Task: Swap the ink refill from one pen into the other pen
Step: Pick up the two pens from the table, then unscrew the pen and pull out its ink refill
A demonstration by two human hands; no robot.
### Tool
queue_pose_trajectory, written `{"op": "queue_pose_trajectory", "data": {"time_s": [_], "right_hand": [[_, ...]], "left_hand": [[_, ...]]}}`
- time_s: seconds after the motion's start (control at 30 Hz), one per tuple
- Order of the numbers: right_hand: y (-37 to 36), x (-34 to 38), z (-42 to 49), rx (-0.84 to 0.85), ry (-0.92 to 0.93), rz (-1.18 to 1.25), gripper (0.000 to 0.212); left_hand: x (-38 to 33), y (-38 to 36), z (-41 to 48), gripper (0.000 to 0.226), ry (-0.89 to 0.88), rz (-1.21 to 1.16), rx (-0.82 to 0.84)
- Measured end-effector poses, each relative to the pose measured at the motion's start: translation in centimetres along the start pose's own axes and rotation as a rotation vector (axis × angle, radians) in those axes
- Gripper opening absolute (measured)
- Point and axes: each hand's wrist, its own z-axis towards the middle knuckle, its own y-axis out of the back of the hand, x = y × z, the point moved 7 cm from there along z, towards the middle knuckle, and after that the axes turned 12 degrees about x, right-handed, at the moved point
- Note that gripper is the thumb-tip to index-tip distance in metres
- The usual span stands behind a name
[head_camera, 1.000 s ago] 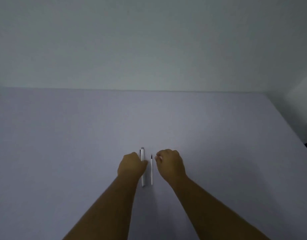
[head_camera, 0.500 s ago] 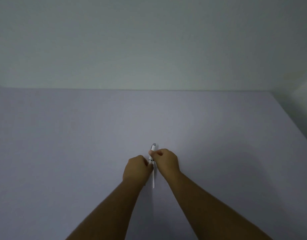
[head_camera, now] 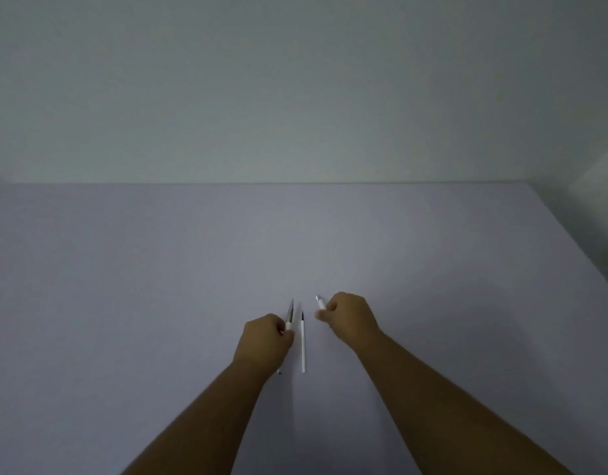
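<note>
My left hand (head_camera: 265, 344) grips a white pen (head_camera: 289, 316) whose grey pointed end sticks up and away from me; its lower end peeks out below the hand. My right hand (head_camera: 350, 318) pinches a small white piece, a pen cap (head_camera: 320, 302), held a little to the right and apart from the pen. Between the two hands a thin white ink refill (head_camera: 302, 342) with a dark tip lies flat on the table, pointing away from me. Neither hand touches the refill.
The work surface is a plain pale table (head_camera: 158, 286) that ends at a white wall behind. The table's right edge (head_camera: 576, 248) runs diagonally at the far right.
Half a second ago both hands met on the pen. Now they have drawn apart: the right hand went right with the white piece, the left keeps the pen with its grey end bared.
</note>
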Motion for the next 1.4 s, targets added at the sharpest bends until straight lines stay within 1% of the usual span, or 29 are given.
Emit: {"op": "queue_pose_trajectory", "data": {"time_s": [0.03, 0.1, 0.17, 0.4, 0.53, 0.6, 0.67, 0.7, 0.77, 0.8, 0.87, 0.93, 1.03, 1.13, 1.2, 1.27, 1.3, 1.4], "right_hand": [[-0.6, -0.3, -0.1, -0.004, -0.002, -0.049, 0.024], [-1.7, -0.8, -0.3, -0.015, -0.007, -0.117, 0.028], [-2.1, -1.1, -0.3, -0.020, -0.018, -0.132, 0.031], [-2.3, -1.8, -0.3, -0.032, -0.028, -0.042, 0.040], [-2.2, -1.9, -0.6, -0.024, -0.011, -0.033, 0.042], [-1.9, -1.7, -1.0, -0.062, 0.020, -0.009, 0.043], [-1.3, -0.9, -1.4, -0.113, 0.068, 0.082, 0.040], [-1.2, -0.4, -1.6, -0.105, 0.088, 0.170, 0.042], [-1.4, 0.8, -2.0, 0.011, 0.104, 0.405, 0.046], [-1.8, 1.5, -2.2, 0.084, 0.110, 0.493, 0.044], [-2.3, 2.4, -2.6, 0.159, 0.146, 0.535, 0.033], [-2.1, 2.9, -3.0, 0.170, 0.183, 0.573, 0.024], [-1.6, 3.2, -3.3, 0.208, 0.243, 0.713, 0.008], [-1.3, 3.3, -3.7, 0.260, 0.281, 0.824, 0.010], [-1.3, 3.1, -4.0, 0.283, 0.238, 0.875, 0.008], [-1.1, 2.5, -4.3, 0.241, 0.177, 0.808, 0.019], [-0.9, 2.4, -4.4, 0.214, 0.176, 0.783, 0.020], [-0.7, 2.8, -4.8, 0.239, 0.248, 0.877, 0.009]], "left_hand": [[-0.1, 0.1, 0.0, 0.018, -0.006, -0.011, -0.002], [-0.3, 0.1, -0.1, 0.019, -0.010, -0.030, -0.003], [-0.2, 0.1, -0.3, 0.020, 0.002, -0.049, -0.006], [0.4, 0.2, -1.0, 0.018, 0.028, -0.116, -0.001], [0.7, 0.6, -1.1, 0.020, 0.022, -0.090, -0.026], [0.5, 0.7, -1.2, 0.021, -0.003, -0.038, -0.035], [0.2, 0.6, -1.2, 0.020, -0.019, 0.012, -0.033], [0.0, 0.6, -1.2, 0.019, -0.026, 0.033, -0.034], [-0.5, 0.5, -1.4, 0.018, -0.053, 0.063, -0.046], [-0.9, 0.5, -1.5, 0.018, -0.068, 0.074, -0.052], [-1.6, 0.4, -1.7, 0.018, -0.096, 0.103, -0.055], [-2.2, 0.5, -1.8, 0.017, -0.120, 0.135, -0.056], [-2.7, 0.9, -2.1, 0.016, -0.160, 0.130, -0.060], [-3.2, 1.4, -2.5, 0.016, -0.195, 0.127, -0.067], [-3.6, 1.5, -2.9, 0.016, -0.217, 0.140, -0.069], [-4.1, 1.5, -3.3, 0.017, -0.231, 0.156, -0.071], [-4.3, 1.5, -3.5, 0.018, -0.232, 0.164, -0.071], [-4.7, 1.5, -4.0, 0.020, -0.227, 0.181, -0.075]]}}
